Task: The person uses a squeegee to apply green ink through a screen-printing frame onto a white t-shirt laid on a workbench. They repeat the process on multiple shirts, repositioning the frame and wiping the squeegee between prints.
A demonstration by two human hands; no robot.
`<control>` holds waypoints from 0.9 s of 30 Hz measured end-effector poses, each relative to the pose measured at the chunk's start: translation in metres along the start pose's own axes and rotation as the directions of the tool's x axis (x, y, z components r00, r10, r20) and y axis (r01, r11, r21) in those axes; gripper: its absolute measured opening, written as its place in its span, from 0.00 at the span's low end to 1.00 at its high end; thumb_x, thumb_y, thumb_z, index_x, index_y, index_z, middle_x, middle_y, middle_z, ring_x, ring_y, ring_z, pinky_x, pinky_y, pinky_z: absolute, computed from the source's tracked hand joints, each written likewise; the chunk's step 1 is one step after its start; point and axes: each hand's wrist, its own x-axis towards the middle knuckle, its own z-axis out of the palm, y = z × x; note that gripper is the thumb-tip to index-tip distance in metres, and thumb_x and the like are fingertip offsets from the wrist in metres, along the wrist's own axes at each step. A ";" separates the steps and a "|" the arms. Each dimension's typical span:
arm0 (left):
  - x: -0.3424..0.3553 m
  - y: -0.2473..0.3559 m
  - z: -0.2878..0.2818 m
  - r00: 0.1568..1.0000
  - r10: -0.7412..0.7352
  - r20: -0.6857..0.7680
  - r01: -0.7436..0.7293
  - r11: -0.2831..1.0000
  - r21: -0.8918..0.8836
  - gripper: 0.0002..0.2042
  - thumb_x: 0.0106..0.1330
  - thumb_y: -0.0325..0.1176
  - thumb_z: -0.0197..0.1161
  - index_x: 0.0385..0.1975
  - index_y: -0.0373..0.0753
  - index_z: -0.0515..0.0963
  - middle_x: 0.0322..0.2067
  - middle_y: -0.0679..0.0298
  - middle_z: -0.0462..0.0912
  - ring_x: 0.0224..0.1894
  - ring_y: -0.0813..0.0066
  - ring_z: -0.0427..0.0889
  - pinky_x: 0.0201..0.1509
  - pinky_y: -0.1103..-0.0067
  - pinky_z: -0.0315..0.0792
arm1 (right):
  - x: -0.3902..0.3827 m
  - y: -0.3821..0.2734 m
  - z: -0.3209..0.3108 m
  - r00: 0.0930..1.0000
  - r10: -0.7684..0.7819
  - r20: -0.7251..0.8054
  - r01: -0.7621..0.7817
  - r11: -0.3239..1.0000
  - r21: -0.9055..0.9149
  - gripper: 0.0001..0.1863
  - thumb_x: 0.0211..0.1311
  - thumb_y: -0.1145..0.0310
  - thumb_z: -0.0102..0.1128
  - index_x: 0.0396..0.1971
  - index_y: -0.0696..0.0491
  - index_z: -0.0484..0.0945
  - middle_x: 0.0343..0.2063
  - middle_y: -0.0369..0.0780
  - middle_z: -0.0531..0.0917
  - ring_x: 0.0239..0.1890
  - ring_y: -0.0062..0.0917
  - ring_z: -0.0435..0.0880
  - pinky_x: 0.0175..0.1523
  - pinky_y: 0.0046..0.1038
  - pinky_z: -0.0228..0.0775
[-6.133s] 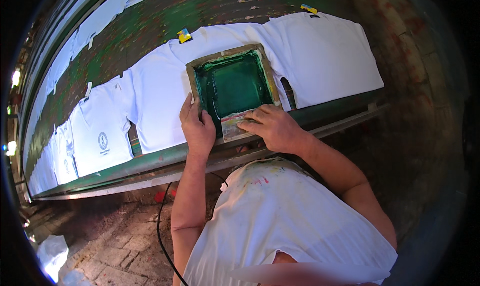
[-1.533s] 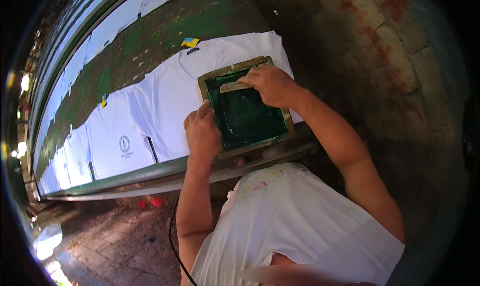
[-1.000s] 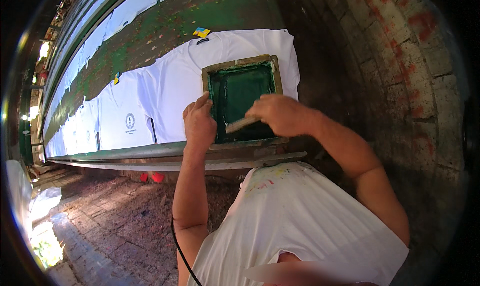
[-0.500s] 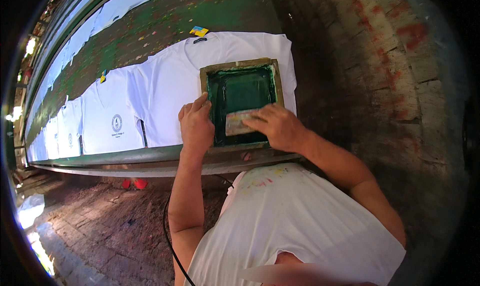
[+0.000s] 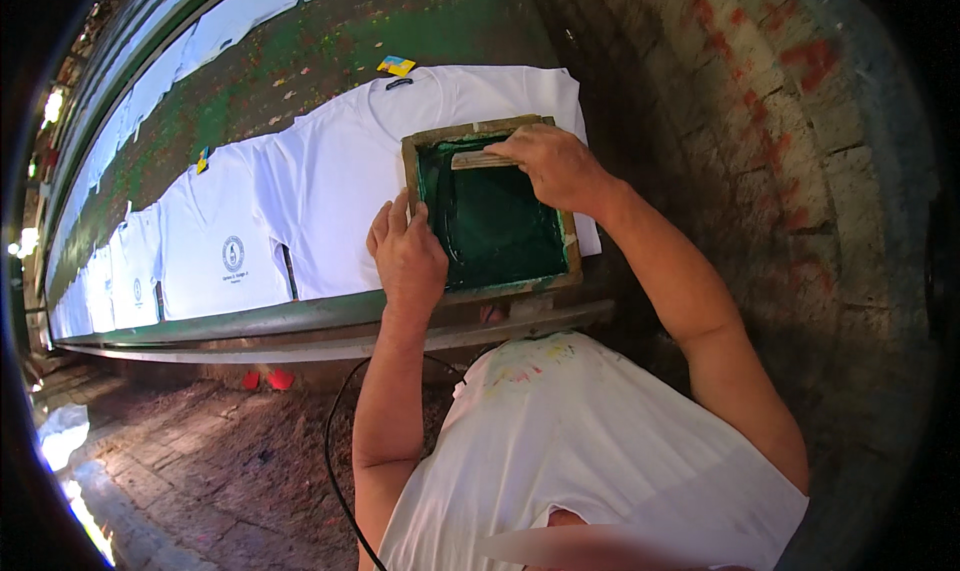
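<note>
Long green printing table [image 5: 450, 21] is carrying a row of white T-shirts. The V-neck T-shirt [image 5: 345, 161] at the right end is lying under my work. Wooden-framed screen [image 5: 480, 126] is sitting on it by the table's near right corner, dark green ink coating the inside. My left hand [image 5: 408, 246] is resting half-spread, fingers over the frame's left rail; can't tell if it's clamping. My right hand [image 5: 555, 166] is gripping the squeegee [image 5: 478, 160].

Change: half a second ago the squeegee was lying at the screen's near side; now it's standing at the far side, same shirt below. Meaning, I'd judge: still mid-pass, print not being exposed. Next shirt left is already showing a dark round emblem [image 5: 233, 254].
</note>
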 end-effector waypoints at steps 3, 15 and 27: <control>-0.008 0.003 0.009 0.997 -0.071 -0.011 0.071 0.997 -0.023 0.20 0.66 0.19 0.66 0.59 0.33 0.86 0.68 0.47 0.82 0.68 0.42 0.78 0.72 0.50 0.69 | -0.026 -0.020 0.007 0.998 -0.042 0.049 0.044 0.998 -0.041 0.27 0.63 0.81 0.61 0.61 0.49 0.90 0.49 0.47 0.91 0.53 0.46 0.89 0.63 0.46 0.81; -0.016 -0.009 0.020 0.995 -0.091 -0.034 0.076 0.949 -0.306 0.25 0.66 0.16 0.64 0.66 0.31 0.82 0.67 0.41 0.80 0.66 0.38 0.78 0.71 0.52 0.73 | -0.107 -0.103 0.016 0.998 -0.066 0.001 0.066 0.995 -0.080 0.25 0.62 0.74 0.66 0.60 0.46 0.90 0.50 0.42 0.89 0.50 0.39 0.88 0.57 0.42 0.83; -0.031 -0.007 0.007 0.991 -0.051 -0.121 0.004 0.934 -0.358 0.23 0.66 0.14 0.65 0.61 0.36 0.87 0.71 0.41 0.79 0.67 0.40 0.78 0.72 0.55 0.72 | -0.142 -0.050 0.012 0.733 0.661 -0.160 -0.460 0.655 0.599 0.30 0.77 0.70 0.70 0.75 0.60 0.77 0.67 0.49 0.84 0.71 0.39 0.81 0.77 0.41 0.71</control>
